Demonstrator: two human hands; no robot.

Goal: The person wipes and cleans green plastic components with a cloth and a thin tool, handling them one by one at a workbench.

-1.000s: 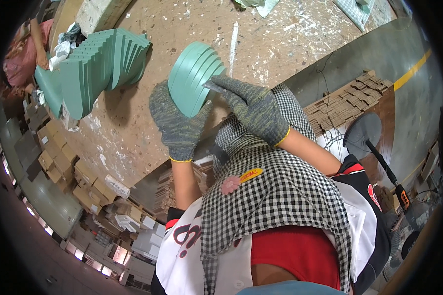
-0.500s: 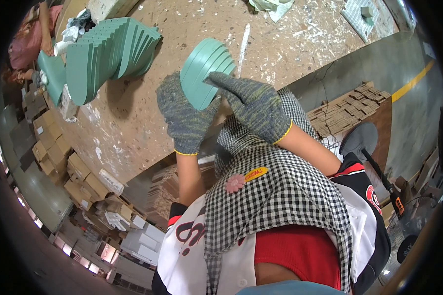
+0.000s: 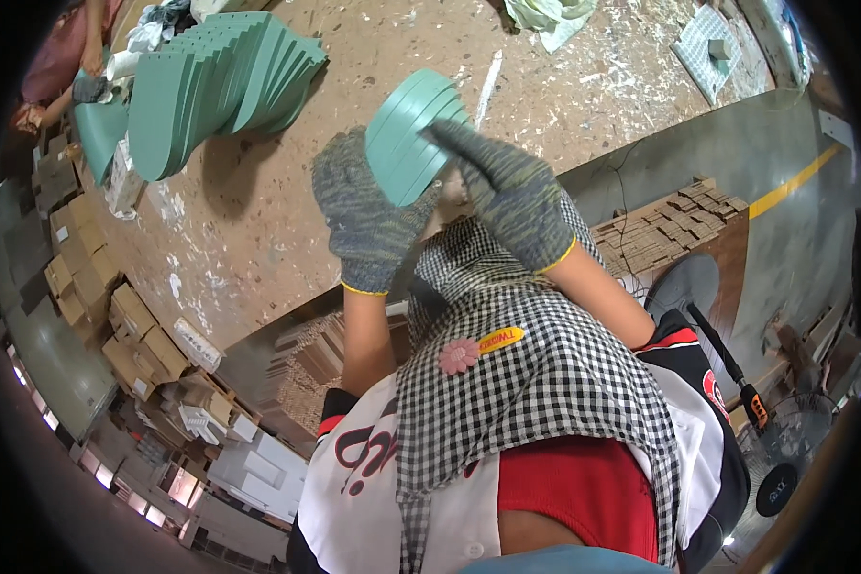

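— Where is the stack of green pieces (image 3: pixel 411 139)?
— Held up in front of a worker, over the near part of the table: several thin curved pieces, overlapping like fanned cards.

— And the grip?
— The gloved left hand (image 3: pixel 373 210) is curled around the stack's left and near sides, closed on it. The gloved right hand (image 3: pixel 512 191) has its fingers drawn together, tips at the stack's right side; whether they pinch anything, one cannot tell.

— What of the surface?
— A broad brown table (image 3: pixel 249 225), worn and spattered with white marks. On its left stands a larger row of green pieces (image 3: pixel 210 91), leaning one against another. A pale cloth (image 3: pixel 550 17) lies at the far side, and a checked sheet (image 3: pixel 706 53) with a small block (image 3: pixel 719 50) on it at the far right.

— Anyone else?
— Another person's arm (image 3: pixel 93 38) shows at the far left.

— And the room?
— Grey floor (image 3: pixel 708 143) with a yellow stripe (image 3: pixel 794 182) on the right, near stacked cardboard (image 3: pixel 670 225); a fan (image 3: pixel 789 450) at the near right; cardboard boxes (image 3: pixel 96 268) crowding the left.
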